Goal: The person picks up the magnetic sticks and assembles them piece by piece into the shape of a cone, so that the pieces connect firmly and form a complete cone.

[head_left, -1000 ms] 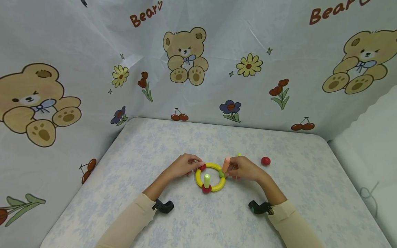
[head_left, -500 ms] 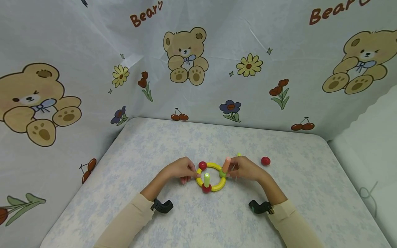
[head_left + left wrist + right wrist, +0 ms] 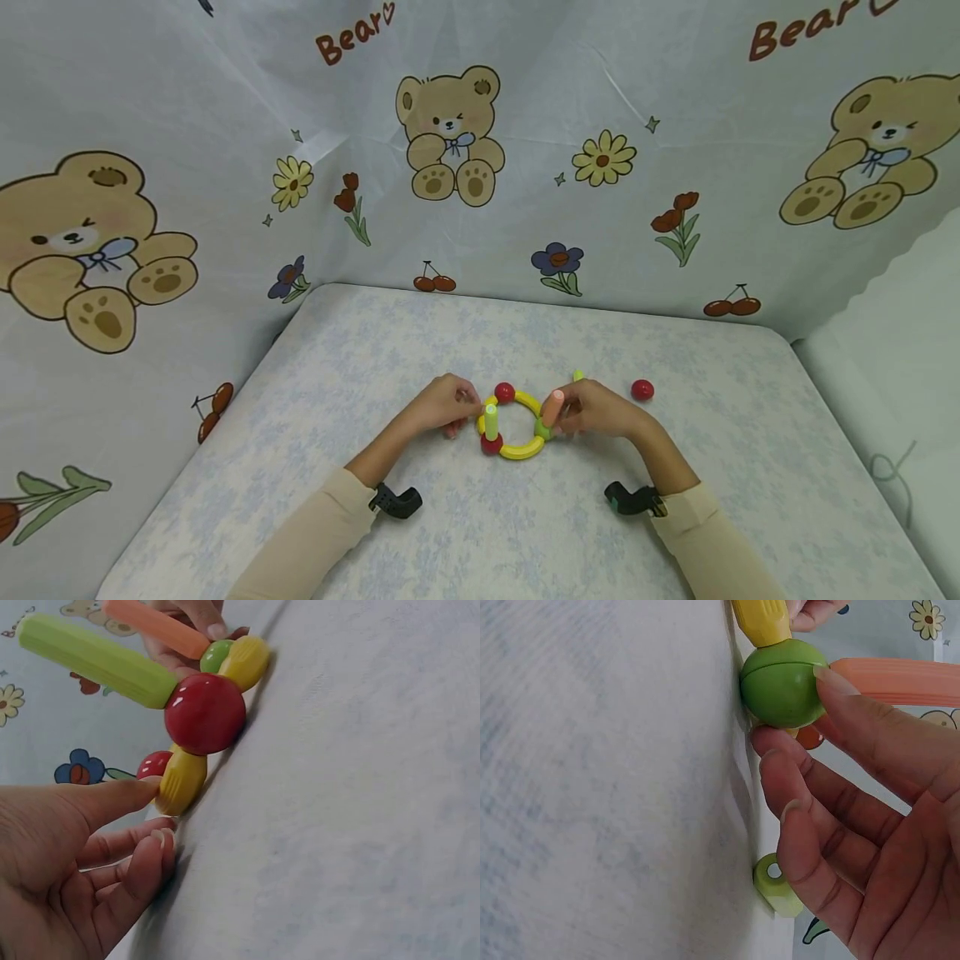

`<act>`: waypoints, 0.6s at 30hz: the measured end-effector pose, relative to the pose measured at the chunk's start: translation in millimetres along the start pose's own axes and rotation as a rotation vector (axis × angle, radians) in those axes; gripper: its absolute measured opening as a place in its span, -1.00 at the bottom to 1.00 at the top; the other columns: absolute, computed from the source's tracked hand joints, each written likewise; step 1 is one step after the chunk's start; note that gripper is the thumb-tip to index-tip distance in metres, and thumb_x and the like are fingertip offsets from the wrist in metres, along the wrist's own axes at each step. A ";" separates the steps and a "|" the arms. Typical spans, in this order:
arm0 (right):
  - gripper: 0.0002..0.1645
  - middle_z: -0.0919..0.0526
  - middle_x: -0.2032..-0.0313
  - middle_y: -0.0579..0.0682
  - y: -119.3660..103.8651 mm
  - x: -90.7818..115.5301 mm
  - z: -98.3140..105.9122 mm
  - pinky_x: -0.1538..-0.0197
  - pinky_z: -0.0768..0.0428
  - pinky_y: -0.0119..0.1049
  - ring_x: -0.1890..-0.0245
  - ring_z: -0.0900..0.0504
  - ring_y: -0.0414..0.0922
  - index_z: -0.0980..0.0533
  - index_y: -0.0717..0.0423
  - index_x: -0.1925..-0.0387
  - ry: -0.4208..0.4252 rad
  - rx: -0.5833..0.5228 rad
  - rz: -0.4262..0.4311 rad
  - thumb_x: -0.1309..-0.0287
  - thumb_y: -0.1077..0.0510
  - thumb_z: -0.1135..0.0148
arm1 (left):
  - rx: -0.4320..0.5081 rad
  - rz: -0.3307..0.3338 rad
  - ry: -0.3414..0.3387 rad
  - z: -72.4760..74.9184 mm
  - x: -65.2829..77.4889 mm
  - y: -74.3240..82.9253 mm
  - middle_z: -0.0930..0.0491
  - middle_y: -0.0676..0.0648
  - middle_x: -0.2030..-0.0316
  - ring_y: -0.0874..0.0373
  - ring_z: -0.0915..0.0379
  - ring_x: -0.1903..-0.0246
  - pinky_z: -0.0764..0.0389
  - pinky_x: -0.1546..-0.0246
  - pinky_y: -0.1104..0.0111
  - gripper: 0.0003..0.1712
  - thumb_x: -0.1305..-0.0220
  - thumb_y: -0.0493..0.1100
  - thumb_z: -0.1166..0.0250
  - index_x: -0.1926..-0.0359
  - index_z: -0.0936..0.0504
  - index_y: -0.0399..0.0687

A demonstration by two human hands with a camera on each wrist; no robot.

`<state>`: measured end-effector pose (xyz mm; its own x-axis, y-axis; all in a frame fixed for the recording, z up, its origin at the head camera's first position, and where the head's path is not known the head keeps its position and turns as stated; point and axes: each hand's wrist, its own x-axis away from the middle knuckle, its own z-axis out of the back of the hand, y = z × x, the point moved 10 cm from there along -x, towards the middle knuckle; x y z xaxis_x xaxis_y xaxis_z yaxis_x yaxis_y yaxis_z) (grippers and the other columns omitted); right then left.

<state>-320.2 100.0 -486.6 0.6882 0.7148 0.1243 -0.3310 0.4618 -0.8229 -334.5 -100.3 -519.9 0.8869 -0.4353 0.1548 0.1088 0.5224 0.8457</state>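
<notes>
A ring of curved yellow rods [image 3: 522, 451] joined by balls lies on the table. Its front red ball [image 3: 491, 443] bears an upright light green rod [image 3: 491, 422]; another red ball [image 3: 505, 392] sits at the back. On the ring's right is a green ball [image 3: 784, 684] with an orange rod [image 3: 552, 407] standing from it. My left hand [image 3: 447, 403] pinches the yellow rod [image 3: 182, 780] on the left side, thumb on top in the left wrist view. With thumb and fingertips, my right hand [image 3: 602, 408] holds the green ball, its other fingers loosely curled.
A loose red ball [image 3: 642, 390] lies right of the right hand. Behind that hand a loose light green rod [image 3: 777, 887] lies on the table, partly hidden. A patterned bear cloth [image 3: 525, 225] hangs behind the table's far edge.
My left hand has left the back red ball for the left yellow rod. The ring has turned clockwise: its front ball moved left, its back ball right. The right hand stays at the green ball.
</notes>
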 end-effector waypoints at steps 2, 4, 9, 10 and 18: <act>-0.80 -0.72 0.31 0.07 -0.1 -0.2 -2.0 0.37 -0.64 -0.26 0.43 -0.64 -0.02 -0.71 0.10 0.21 -0.016 -0.014 0.005 -0.13 0.38 -0.43 | 0.018 -0.019 0.036 -0.5 -2.6 -1.5 -0.57 -0.08 0.69 0.13 -0.49 0.80 -0.61 0.70 0.26 -0.84 -0.38 -0.14 -0.34 0.32 -0.69 -0.13; -0.79 -0.73 0.29 0.04 0.1 -0.4 -3.5 0.37 -0.63 -0.30 0.42 -0.63 -0.05 -0.72 0.10 0.20 -0.026 -0.023 0.006 -0.12 0.37 -0.45 | 0.040 -0.034 0.074 -1.1 -4.7 -3.2 -0.57 -0.08 0.69 0.13 -0.50 0.80 -0.62 0.71 0.23 -0.86 -0.38 -0.16 -0.33 0.30 -0.70 -0.13; -0.75 -0.74 0.24 -0.03 0.0 0.1 -7.0 0.31 -0.64 -0.32 0.37 -0.61 -0.08 -0.72 0.13 0.15 -0.056 -0.035 -0.004 -0.09 0.32 -0.50 | 0.087 -0.057 0.136 -2.2 -6.7 -4.0 -0.59 -0.10 0.69 0.09 -0.53 0.80 -0.63 0.71 0.19 -0.89 -0.38 -0.22 -0.30 0.25 -0.71 -0.18; -0.74 -0.74 0.23 -0.04 -0.1 0.4 -7.7 0.29 -0.65 -0.31 0.36 -0.60 -0.08 -0.72 0.13 0.14 -0.064 -0.037 -0.007 -0.08 0.30 -0.51 | 0.096 -0.057 0.140 -2.6 -6.6 -4.0 -0.60 -0.11 0.69 0.08 -0.54 0.80 -0.63 0.71 0.18 -0.88 -0.38 -0.23 -0.29 0.23 -0.71 -0.19; -0.72 -0.73 0.26 -0.10 -0.1 6.0 -14.6 0.23 -0.64 -0.30 0.32 -0.60 -0.08 -0.71 0.02 0.09 -0.150 -0.033 -0.046 -0.14 0.28 -0.48 | 0.220 -0.009 0.079 -8.2 -8.4 -10.6 -0.66 -0.15 0.57 0.07 -0.59 0.72 -0.68 0.62 0.19 -0.81 -0.29 -0.34 -0.27 0.11 -0.73 -0.24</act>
<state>-306.7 96.6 -493.9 0.5976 0.7645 0.2417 -0.2780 0.4803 -0.8319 -339.5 -96.2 -534.3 0.9196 -0.3761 0.1134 0.0245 0.3429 0.9391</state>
